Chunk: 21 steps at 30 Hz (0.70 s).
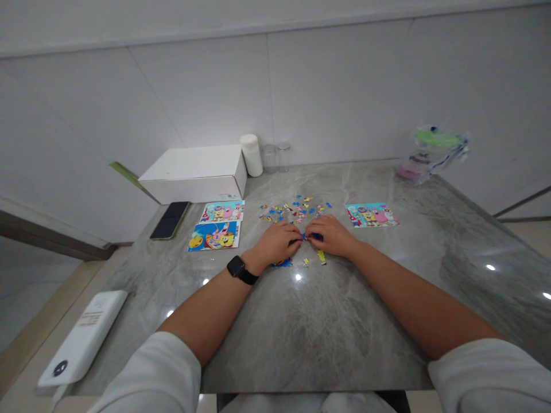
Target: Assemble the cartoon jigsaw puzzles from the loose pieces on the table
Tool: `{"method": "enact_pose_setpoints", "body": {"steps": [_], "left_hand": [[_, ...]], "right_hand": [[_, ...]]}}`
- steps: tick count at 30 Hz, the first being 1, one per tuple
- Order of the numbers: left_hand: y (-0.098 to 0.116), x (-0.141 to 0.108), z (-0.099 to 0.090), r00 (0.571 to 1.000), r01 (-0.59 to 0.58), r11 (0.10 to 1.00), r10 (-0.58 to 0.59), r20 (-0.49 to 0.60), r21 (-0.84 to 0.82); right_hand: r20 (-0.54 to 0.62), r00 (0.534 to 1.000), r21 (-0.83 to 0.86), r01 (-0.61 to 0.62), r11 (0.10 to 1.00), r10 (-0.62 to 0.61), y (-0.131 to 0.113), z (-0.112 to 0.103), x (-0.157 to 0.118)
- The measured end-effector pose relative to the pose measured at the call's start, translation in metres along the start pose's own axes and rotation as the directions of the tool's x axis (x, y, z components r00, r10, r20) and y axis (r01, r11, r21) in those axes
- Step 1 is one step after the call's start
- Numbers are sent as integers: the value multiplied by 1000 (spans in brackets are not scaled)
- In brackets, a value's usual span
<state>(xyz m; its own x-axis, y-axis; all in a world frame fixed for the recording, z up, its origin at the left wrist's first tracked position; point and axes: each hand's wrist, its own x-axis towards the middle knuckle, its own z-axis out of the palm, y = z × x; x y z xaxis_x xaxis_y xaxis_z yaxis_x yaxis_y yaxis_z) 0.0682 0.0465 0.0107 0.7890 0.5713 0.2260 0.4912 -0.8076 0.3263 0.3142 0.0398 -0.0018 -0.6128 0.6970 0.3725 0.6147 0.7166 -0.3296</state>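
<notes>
My left hand (279, 241), with a black watch (241, 269) on its wrist, and my right hand (333, 235) meet over the middle of the table. Their curled fingertips pinch small blue jigsaw puzzle pieces (305, 236) between them; the fingers hide most of these. Partly under my left hand lies a blue joined patch of puzzle (283, 263). Just below my right hand are a yellow strip of puzzle (322, 257) and a small yellow piece (306, 262). Beyond both hands, several loose puzzle pieces (297, 211) are scattered.
Cartoon picture cards lie at left (214, 236) and right (372, 215). Further left are a phone (170, 220), a white box (196, 172) and a white power bank (84, 338). A white canister (252, 155), clear jars (283, 156) and a plastic bag (433, 154) stand along the wall.
</notes>
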Motion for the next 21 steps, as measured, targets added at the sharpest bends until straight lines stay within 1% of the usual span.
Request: {"method": "enact_pose_setpoints", "body": {"steps": [5, 9, 11, 16, 18, 21], "left_hand": [[0, 1, 0, 1000, -6, 1000, 6, -5, -9], [2, 1, -2, 1000, 14, 1000, -15, -9, -21], [3, 0, -2, 1000, 13, 1000, -14, -14, -23], [2, 0, -2, 1000, 2, 1000, -3, -25, -28], [2, -1, -2, 1000, 3, 1000, -4, -22, -20], [3, -1, -1, 1000, 9, 1000, -9, -17, -10]], "right_hand": [[22, 1000, -43, 6, 999, -5, 0, 0, 0], [22, 1000, -39, 4, 999, -3, -1, 0, -1], [0, 1000, -34, -15, 999, 15, 0, 0, -1], [-107, 987, -65, -123, 990, 116, 6, -1, -1], [-121, 984, -75, -137, 988, 127, 8, 0, -1], [-105, 988, -77, -118, 990, 110, 9, 1, -1]]}}
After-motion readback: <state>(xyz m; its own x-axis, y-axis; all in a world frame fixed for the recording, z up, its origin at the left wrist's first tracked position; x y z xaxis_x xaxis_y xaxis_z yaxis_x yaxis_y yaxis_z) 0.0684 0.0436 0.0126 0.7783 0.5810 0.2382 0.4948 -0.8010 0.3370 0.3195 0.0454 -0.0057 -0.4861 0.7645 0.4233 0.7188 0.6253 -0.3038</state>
